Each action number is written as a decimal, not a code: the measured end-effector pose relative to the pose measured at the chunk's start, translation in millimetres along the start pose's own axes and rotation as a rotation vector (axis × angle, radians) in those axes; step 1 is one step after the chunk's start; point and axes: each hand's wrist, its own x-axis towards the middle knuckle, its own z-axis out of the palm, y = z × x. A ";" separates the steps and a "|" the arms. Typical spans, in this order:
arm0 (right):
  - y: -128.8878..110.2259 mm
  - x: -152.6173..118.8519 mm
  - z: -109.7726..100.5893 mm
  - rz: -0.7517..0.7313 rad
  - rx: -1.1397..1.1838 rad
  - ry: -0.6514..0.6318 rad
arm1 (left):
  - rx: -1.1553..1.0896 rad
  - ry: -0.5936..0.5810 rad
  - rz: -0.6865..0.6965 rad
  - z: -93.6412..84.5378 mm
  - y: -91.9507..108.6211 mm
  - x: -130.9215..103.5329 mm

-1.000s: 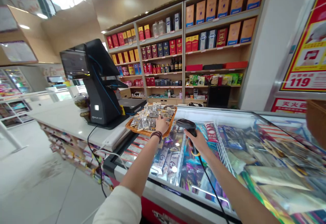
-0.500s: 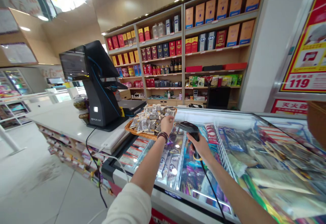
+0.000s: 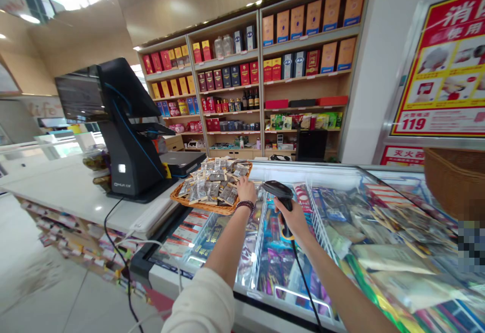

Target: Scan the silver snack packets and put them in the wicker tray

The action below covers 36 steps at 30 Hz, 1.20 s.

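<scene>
My right hand [image 3: 294, 217] is wrapped round the grip of a black barcode scanner [image 3: 278, 189], its head facing left and its cable hanging down. My left hand [image 3: 247, 191], with a beaded bracelet on the wrist, is at the right side of a wicker basket [image 3: 185, 202]. The basket holds a heap of small clear-wrapped packets [image 3: 212, 184]. The left fingers are curled together against the nearest packets; whether one is between them is hidden. Both hands are above the glass top of a chest freezer [image 3: 204, 277].
A black point-of-sale terminal [image 3: 131, 146] stands on the white counter [image 3: 68, 174] at left. Bagged goods [image 3: 394, 259] lie at right, near a brown woven basket [image 3: 450, 181]. Shelves of boxed goods [image 3: 231, 75] line the back. Cables hang over the counter's front edge.
The view has turned to the right, shifting the surroundings left. My left hand has come down to the packets at the basket's right side. The scanner stays in my right hand.
</scene>
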 end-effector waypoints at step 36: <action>19.2 -25.3 -55.8 0.002 -0.562 -0.136 | -1.605 0.063 -0.338 55.0 -3.9 -61.1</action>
